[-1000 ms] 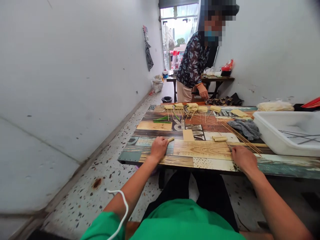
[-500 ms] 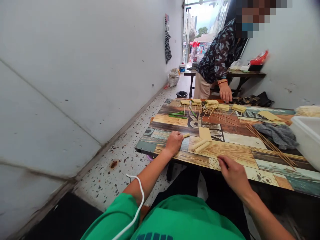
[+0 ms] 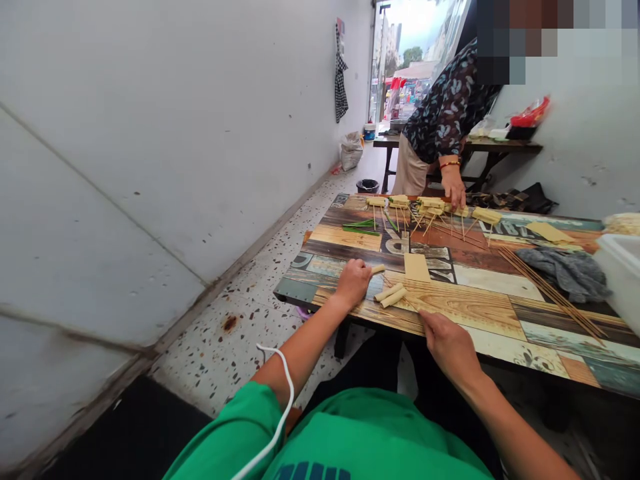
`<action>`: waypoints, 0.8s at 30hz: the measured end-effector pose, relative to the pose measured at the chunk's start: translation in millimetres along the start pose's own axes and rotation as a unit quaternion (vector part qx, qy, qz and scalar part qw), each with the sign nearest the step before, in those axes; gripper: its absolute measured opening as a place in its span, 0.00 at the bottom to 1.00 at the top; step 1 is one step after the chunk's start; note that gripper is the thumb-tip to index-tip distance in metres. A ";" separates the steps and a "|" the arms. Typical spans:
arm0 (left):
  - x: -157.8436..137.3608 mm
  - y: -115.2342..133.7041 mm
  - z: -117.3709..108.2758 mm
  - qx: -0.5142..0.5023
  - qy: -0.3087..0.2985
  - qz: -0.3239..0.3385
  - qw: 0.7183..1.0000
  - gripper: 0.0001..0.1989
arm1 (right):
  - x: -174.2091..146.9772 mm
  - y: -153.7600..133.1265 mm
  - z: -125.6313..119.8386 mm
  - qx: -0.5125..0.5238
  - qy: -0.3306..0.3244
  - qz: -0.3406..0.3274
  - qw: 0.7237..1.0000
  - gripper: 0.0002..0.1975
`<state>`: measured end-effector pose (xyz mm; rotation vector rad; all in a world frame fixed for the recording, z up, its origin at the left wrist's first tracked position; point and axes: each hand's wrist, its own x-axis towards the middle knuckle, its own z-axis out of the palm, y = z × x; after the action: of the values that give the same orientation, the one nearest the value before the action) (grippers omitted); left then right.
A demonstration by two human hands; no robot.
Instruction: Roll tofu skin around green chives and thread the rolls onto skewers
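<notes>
My left hand (image 3: 354,281) is closed around a pale yellow rolled sheet, like tofu skin (image 3: 379,269), whose end sticks out past the fingers. My right hand (image 3: 450,343) pinches a thin wooden skewer (image 3: 414,305) at the table's near edge. Two more rolls (image 3: 391,295) lie side by side at the skewer's far end, between my hands. Just beyond them a flat square sheet (image 3: 417,267) rests on the table (image 3: 480,313).
Skewered rolls (image 3: 430,203) line the far edge, near a co-worker's hand (image 3: 453,187). Green stalks (image 3: 361,229) lie at the far left. To the right are loose skewers (image 3: 550,293), a grey cloth (image 3: 565,273) and a white tub (image 3: 620,273).
My right hand has moved left with the skewer, and the two rolls have shifted left toward my left hand, uncovering the flat sheet. The co-worker's hand has lowered to the far rolls.
</notes>
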<state>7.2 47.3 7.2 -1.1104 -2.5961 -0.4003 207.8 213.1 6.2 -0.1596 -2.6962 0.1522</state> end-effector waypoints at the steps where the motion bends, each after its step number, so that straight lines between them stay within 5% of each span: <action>1: 0.2 0.1 0.0 0.000 0.000 0.001 1.000 0.15 | 1.1 -0.5 0.4 -0.003 0.000 -0.001 1.000 0.16; 24: 2.0 -1.3 -0.4 -0.025 -0.008 0.005 1.000 0.15 | 12.4 -8.3 -1.1 -0.015 -0.062 0.014 0.998 0.16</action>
<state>5.0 47.6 8.2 -1.1462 -2.6077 -0.4576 196.3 206.7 13.4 -0.2036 -2.8225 0.1330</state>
